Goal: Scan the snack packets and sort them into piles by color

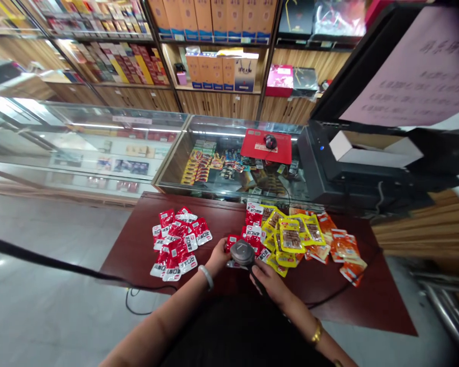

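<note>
My right hand (268, 279) is wrapped round the handle of a dark handheld barcode scanner (242, 252), whose rounded head sits over the middle of the table. At the left side of that head, my left hand (218, 259) has its fingers closed on a red snack packet (232, 241), partly hidden by the scanner. Beyond both hands lie more red-and-white packets (253, 233). Against them on the right rests a heap of yellow snack packets (291, 238), and orange packets (346, 246) are spread farther right. A separate pile of red-and-white packets (178, 244) lies to the left.
The dark red table (122, 250) adjoins a glass display counter (214, 191). On the counter are a red mat (252, 148), a mouse (270, 142) and a black checkout machine (321, 168) with an open white box (375, 153). A black cable (61, 262) crosses at left.
</note>
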`<act>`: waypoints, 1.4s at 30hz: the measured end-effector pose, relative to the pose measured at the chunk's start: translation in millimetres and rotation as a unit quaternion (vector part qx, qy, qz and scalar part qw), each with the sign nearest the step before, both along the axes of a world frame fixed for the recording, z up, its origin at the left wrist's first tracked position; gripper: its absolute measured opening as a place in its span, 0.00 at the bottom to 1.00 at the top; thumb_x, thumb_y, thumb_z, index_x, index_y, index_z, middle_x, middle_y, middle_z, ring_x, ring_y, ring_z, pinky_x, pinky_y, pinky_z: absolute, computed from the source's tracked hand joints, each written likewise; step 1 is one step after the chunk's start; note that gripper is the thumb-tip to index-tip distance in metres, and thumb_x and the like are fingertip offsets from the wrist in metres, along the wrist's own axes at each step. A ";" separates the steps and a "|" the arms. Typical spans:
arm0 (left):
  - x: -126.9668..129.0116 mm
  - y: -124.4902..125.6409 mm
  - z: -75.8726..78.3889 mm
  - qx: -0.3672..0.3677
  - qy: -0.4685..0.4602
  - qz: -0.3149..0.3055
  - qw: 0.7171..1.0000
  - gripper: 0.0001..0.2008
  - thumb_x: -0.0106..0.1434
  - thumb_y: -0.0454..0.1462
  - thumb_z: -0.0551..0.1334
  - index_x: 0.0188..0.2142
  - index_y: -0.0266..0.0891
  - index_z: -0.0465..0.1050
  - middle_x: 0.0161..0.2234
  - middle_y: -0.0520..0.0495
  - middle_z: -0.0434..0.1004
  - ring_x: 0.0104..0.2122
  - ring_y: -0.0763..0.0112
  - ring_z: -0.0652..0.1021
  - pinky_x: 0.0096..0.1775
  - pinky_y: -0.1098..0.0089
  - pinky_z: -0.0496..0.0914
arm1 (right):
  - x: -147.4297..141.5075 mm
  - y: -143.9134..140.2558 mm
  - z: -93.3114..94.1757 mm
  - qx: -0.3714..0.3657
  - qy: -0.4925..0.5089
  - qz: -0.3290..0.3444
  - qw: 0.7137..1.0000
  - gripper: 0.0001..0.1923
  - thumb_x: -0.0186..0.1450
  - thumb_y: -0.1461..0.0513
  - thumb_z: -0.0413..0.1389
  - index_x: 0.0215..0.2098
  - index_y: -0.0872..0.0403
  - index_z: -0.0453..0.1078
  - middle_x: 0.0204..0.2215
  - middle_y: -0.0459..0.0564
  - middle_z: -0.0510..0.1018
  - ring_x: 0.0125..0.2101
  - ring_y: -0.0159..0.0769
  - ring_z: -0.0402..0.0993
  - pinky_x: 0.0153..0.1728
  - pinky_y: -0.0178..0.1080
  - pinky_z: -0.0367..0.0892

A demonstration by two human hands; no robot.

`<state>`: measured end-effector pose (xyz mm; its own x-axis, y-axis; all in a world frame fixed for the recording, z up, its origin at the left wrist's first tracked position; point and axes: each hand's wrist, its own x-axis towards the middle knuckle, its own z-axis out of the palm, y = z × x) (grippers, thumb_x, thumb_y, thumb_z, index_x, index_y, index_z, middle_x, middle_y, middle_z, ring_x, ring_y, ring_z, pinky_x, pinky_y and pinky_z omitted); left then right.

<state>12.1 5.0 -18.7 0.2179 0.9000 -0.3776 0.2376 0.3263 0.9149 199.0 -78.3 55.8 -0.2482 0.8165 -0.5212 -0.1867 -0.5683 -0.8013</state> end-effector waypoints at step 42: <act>-40.0 19.3 17.4 0.060 0.562 -0.083 0.821 0.26 0.57 0.52 0.62 0.45 0.33 0.68 0.47 0.33 0.72 0.51 0.49 0.70 0.51 0.57 0.62 | -16.7 8.5 -8.7 -0.027 -0.029 0.006 0.999 0.28 0.57 0.42 0.59 0.44 0.54 0.71 0.18 0.38 0.63 0.16 0.26 0.58 0.16 0.28 0.53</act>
